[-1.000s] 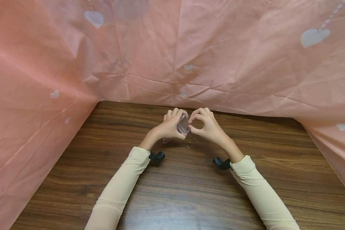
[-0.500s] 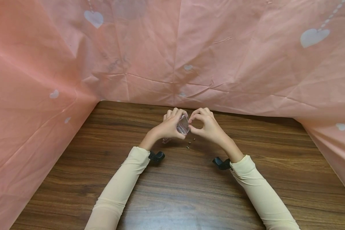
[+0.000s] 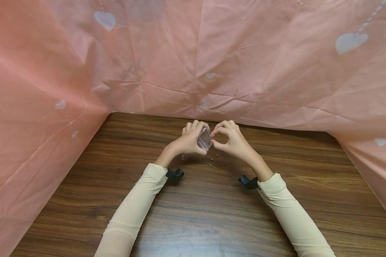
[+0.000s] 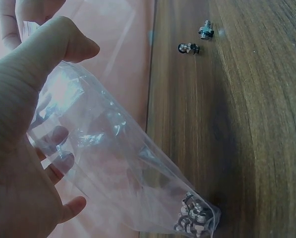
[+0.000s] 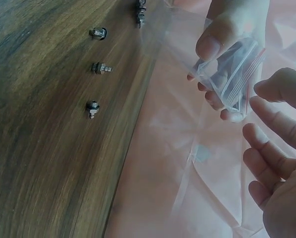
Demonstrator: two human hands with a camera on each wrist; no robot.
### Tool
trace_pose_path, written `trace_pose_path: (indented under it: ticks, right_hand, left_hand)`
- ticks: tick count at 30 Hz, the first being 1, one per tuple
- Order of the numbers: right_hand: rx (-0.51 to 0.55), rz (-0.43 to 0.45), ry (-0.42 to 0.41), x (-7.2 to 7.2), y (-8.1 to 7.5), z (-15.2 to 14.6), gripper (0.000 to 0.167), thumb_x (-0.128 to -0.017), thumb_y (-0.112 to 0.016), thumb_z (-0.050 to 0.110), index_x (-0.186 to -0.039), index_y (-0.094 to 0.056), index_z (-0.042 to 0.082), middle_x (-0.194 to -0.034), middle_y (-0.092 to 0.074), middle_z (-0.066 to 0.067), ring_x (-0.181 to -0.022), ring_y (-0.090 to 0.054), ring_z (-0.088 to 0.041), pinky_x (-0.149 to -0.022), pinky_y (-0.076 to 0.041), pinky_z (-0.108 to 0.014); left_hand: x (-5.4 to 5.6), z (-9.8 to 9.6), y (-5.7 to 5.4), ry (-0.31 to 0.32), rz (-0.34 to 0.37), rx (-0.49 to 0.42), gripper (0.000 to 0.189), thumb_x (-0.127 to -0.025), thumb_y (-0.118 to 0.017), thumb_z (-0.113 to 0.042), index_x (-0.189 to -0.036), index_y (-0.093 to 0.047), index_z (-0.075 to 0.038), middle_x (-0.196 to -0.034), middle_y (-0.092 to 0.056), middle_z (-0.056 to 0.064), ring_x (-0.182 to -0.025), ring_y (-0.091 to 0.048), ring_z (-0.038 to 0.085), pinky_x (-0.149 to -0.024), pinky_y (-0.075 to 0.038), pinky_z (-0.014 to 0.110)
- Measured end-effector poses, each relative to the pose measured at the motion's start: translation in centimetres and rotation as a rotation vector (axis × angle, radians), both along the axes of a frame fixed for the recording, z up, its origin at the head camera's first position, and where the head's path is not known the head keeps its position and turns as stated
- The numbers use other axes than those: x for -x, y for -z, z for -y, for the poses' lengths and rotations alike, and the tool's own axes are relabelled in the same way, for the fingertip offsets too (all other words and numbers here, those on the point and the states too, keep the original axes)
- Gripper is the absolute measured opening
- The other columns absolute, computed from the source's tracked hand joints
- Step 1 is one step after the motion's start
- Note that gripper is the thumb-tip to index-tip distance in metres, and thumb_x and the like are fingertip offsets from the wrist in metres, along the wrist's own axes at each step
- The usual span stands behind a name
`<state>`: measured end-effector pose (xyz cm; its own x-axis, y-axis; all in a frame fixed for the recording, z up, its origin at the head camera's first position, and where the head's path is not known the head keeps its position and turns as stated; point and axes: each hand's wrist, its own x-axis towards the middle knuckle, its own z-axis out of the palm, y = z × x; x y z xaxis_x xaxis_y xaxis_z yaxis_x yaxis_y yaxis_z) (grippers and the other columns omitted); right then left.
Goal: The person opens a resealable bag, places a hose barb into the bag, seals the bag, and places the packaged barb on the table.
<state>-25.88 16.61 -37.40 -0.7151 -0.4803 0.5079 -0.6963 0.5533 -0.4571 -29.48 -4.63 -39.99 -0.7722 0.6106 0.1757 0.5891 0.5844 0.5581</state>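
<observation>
Slanting clear bag (image 4: pixel 115 148), mouth uppermost.

place: screened-off workspace, room type unclear | pink heart-print cloth (image 3: pixel 167 60) walls | wood-grain tabletop (image 3: pixel 193 214)

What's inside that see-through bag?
A little heap of metal fittings sits in one corner of the clear bag. They overlap, so the ones underneath are hidden, and the left hand covers part of the bag.

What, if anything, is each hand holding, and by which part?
The left hand holds the clear zip bag near its mouth; for the right hand, I cannot tell.
</observation>
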Motion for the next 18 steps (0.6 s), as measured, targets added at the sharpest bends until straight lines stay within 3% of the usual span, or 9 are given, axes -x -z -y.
trace_pose_path:
  ticks: [18]
  right_hand:
    - [-0.052,0.018,0.023,-0.3,0.3,-1.7,0.016,-0.081,-0.079,0.003,-0.096,-0.073,0.006,-0.105,-0.064,-0.013,-0.101,-0.049,-0.032,-0.092,-0.031,-0.048]
  left_hand:
    - [0.1,0.0,0.1,-0.018,0.003,-0.008,0.081,-0.069,-0.087,-0.021,-0.135,-0.040,-0.017,-0.123,-0.042,0.010,-0.115,-0.033,0.032,-0.104,-0.027,0.051]
